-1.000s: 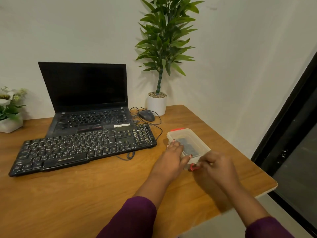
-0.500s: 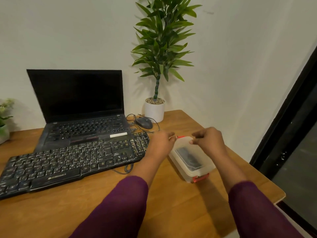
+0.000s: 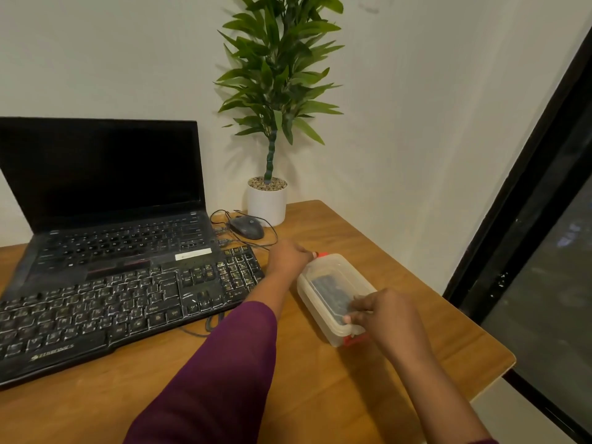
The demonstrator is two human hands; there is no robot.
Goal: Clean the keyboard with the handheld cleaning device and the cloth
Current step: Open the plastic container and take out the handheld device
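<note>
1. box (image 3: 323, 318) sits on desk (image 3: 320, 395), just right of keyboard (image 3: 128, 302), lid (image 3: 344, 277) on. a dark item shows through the lid; cannot tell what. judged: the cleaning kit.
2. left hand (image 3: 290, 257) at the box's far end, by 1 red clip (image 3: 322, 254). fingers hidden behind the hand, so grip cannot be told. judged: bracing the box or working that clip.
3. right hand (image 3: 389, 318) at the near end, fingertips curled on the lid rim, pinching it. judged: lid about to come off.
4. keyboard untouched, its right end just beside the left forearm.
5. room: box lies near the desk's right edge, so lift the lid inward. bare wood in front of the keyboard. mouse (image 3: 246, 227) and its cable lie near the left hand, a snag risk.
</note>
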